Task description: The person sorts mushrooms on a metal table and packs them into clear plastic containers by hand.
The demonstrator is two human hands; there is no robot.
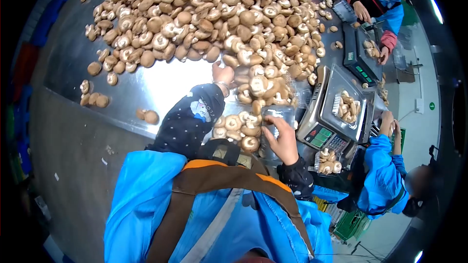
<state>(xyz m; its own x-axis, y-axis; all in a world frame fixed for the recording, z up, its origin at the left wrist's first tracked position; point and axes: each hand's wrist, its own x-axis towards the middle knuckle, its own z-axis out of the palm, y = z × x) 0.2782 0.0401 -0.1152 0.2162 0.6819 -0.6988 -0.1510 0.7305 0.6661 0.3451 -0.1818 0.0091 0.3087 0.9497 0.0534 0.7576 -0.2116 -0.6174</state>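
Note:
A large heap of brown shiitake mushrooms (195,24) covers the metal table. My left hand (223,74) reaches to the heap's near edge, with its fingertips partly hidden against the mushrooms; whether they grip one is unclear. My right hand (283,141) is at a clear plastic tray (279,113), thumb and forefinger apart, with no mushroom visible between them. Left of that tray, close to my body, sits a group of mushrooms (234,125), mostly stem side up. More mushrooms (265,85) lie between my two hands.
To the right stands a digital scale (319,136) with a filled tray of mushrooms (348,107) on it. Another filled tray (328,161) sits below. A second scale (358,63) is farther back. Two co-workers (382,175) (375,0) work along the right side. Loose mushrooms (95,99) lie left.

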